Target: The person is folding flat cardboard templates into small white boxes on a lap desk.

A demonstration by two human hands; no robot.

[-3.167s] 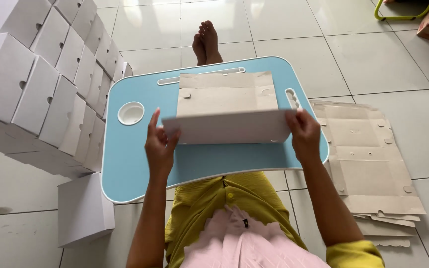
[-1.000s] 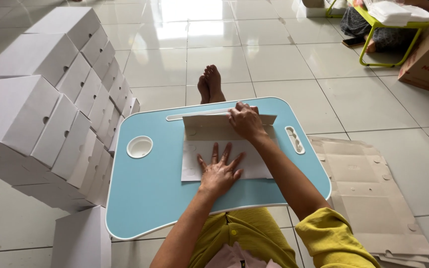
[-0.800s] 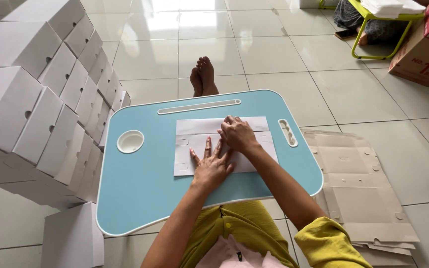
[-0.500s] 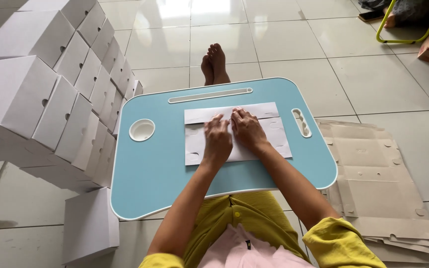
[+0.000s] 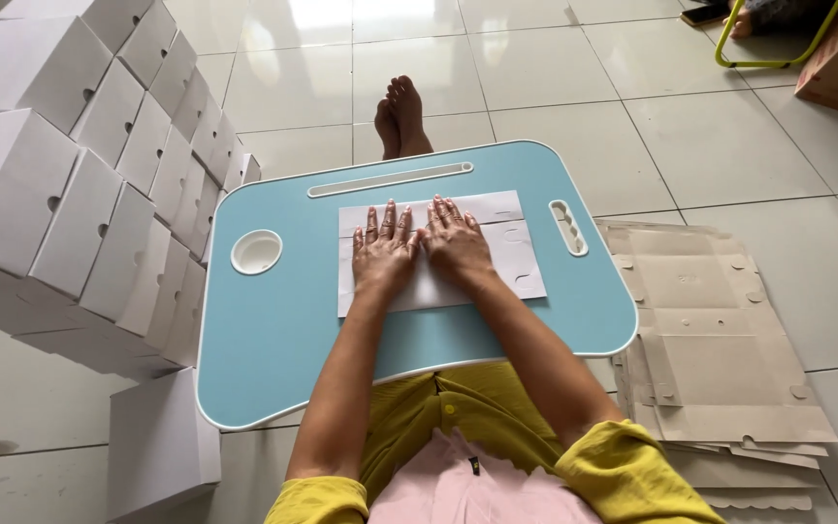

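Note:
A flat white cardboard box blank [image 5: 511, 254] lies on a light blue lap table [image 5: 273, 335] in front of me. My left hand [image 5: 384, 248] and my right hand [image 5: 453, 240] rest palm down side by side on the middle of the blank, fingers spread and pointing away from me. Both hands press on the cardboard; neither grips it. The blank's right part with its curved slots shows beside my right hand.
Stacked folded white boxes [image 5: 70, 184] fill the left side, with one more box [image 5: 162, 446] on the floor by the table. A pile of flat brown-sided blanks [image 5: 720, 340] lies on the tiles at right. My bare feet [image 5: 402, 116] rest beyond the table.
The blank was held up folded, then laid flat on the table. My hands slid together over it and now both lie flat at its middle.

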